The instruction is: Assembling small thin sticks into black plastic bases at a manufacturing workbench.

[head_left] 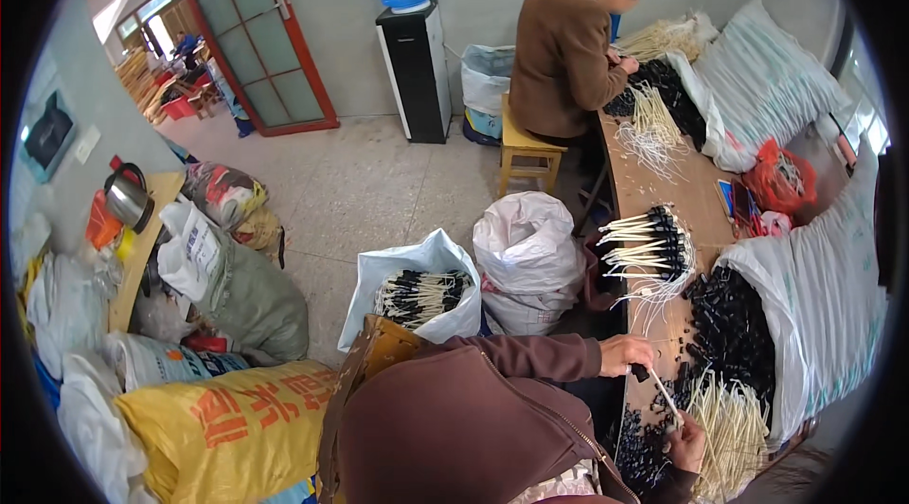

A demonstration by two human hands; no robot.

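Observation:
My left hand [627,354] is closed around a small black sleeve-like piece [640,372] at the end of a thin, cream-white stick or cord [667,398]. The lower part of that stick runs to my right hand [686,443], whose fingers are closed on it. Beside my right hand lies a thick bundle of loose cream-coloured strands [727,428]. Black tubular pieces [724,319] spill from a white woven sack [824,305] onto the brown table [670,319]. Farther along, black-ended cream sticks with thin white wires [646,246] are stacked in a pile.
A person in brown [565,49] sits on a yellow stool [528,139], working at the table's far end. By my side stand a white bag [365,286] of black-and-cream pieces and a white sack [530,253]. A water dispenser [415,73] is by the wall; filled sacks [227,423] crowd the left.

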